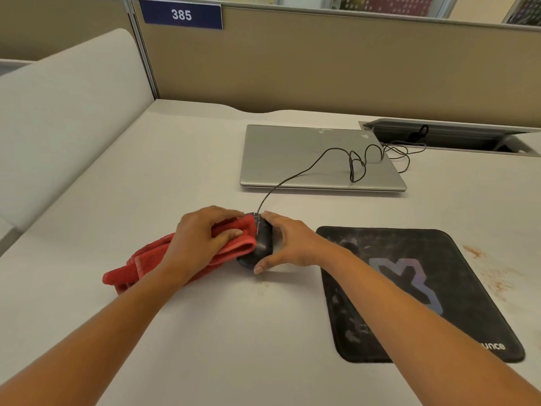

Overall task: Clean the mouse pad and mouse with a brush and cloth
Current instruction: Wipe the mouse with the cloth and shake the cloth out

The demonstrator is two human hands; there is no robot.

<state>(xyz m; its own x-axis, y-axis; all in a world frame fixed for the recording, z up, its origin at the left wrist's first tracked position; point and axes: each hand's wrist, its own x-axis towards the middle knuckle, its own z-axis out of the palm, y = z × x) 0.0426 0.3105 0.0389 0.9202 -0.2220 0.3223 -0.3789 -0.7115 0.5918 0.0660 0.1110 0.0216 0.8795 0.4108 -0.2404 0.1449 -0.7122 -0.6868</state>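
Pinched the black mouse [263, 244] in the right grip [292, 244] on the tabletop [234, 332] — pressed the red cloth [140, 265], bunched in the left grip [199, 238], against its 9 o'clock side; mouse pad [439, 253] at 3 o'clock.

Left hand [202, 238], right hand [292, 244] — both curled

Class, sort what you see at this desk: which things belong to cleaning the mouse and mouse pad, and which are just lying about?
Part of the job: red cloth, gripped by the left hand; black mouse, held by the right hand; dusty mouse pad. No brush in view.

Just lying about: closed silver laptop; number sign; cable hatch.
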